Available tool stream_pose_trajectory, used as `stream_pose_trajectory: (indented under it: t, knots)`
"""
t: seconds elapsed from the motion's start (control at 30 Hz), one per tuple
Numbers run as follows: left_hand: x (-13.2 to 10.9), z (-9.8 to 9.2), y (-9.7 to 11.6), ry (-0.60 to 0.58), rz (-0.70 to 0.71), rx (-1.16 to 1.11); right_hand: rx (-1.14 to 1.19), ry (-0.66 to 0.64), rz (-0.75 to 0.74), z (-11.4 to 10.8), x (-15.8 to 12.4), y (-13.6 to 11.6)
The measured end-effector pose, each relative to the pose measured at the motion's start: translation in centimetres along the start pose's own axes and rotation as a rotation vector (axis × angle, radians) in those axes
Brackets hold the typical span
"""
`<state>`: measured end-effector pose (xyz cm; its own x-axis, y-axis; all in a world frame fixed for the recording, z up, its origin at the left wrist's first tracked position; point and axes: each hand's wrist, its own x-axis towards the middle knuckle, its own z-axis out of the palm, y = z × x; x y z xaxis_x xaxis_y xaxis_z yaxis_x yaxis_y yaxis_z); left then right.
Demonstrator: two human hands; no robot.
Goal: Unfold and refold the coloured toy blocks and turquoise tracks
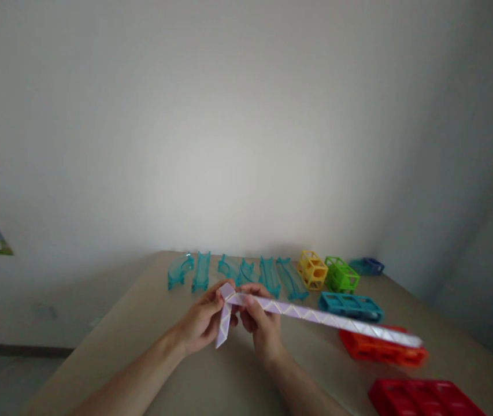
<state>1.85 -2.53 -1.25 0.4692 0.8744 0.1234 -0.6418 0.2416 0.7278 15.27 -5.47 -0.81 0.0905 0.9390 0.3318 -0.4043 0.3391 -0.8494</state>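
A lilac and white snake puzzle (311, 314) is held above the table by both hands. Its long straight part stretches to the right, while a short end bends down at the left. My left hand (205, 318) is closed around the bent end, thumb against the angled wedges. Close beside it, my right hand (261, 323) pinches the straight part near the bend, thumb on top. The puzzle's far tip passes in front of an orange frame block (380, 349). Some fingers of both hands are hidden behind the puzzle.
Several clear teal track pieces (201, 271) lie along the table's (142, 312) back edge. Frame blocks in yellow (312, 270), green (341, 275), blue (351, 306) and red (423, 397) line the right side. A wall (246, 144) rises behind.
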Motion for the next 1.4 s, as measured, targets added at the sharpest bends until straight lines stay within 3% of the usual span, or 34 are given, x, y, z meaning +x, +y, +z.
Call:
stream_pose_trajectory:
  t: [0.1,0.27,0.33,0.57,0.73,0.93,1.07,1.2,1.3,1.4]
  knots:
    - [0.0,0.1,0.6,0.096,-0.006,-0.011,0.031,0.053,-0.048,-0.3,0.0,-0.5]
    - [0.2,-0.2,1.2,-0.093,-0.015,0.229,-0.111,0.186,-0.01,-0.1,0.3,-1.2]
    - [0.2,-0.3,1.1,-0.115,-0.002,0.266,-0.127,0.215,0.01,0.1,0.4,-1.4]
    - [0.9,-0.3,-0.4,0.029,0.12,0.256,-0.066,0.275,0.019,0.2,0.5,-0.6]
    - [1.3,0.0,-0.7,0.107,0.174,0.208,-0.022,0.118,-0.013,0.1,0.4,0.5]
    - [0.6,0.1,0.7,0.07,0.008,0.049,-0.173,0.044,-0.078,-0.9,0.5,-0.4]
    - [0.5,-1.1,1.2,0.039,-0.163,-0.085,-0.258,-0.11,-0.186,-1.7,0.6,-1.7]
    - [0.8,-2.2,1.3,0.048,-0.323,-0.156,-0.255,-0.185,-0.152,-1.9,0.5,-2.0]
    - [0.9,-2.0,1.5,0.078,-0.318,-0.147,-0.343,-0.19,-0.121,-1.6,0.4,-2.1]
    - [0.7,-1.2,1.5,0.106,-0.298,-0.118,-0.427,-0.106,-0.149,-1.3,0.5,-2.2]
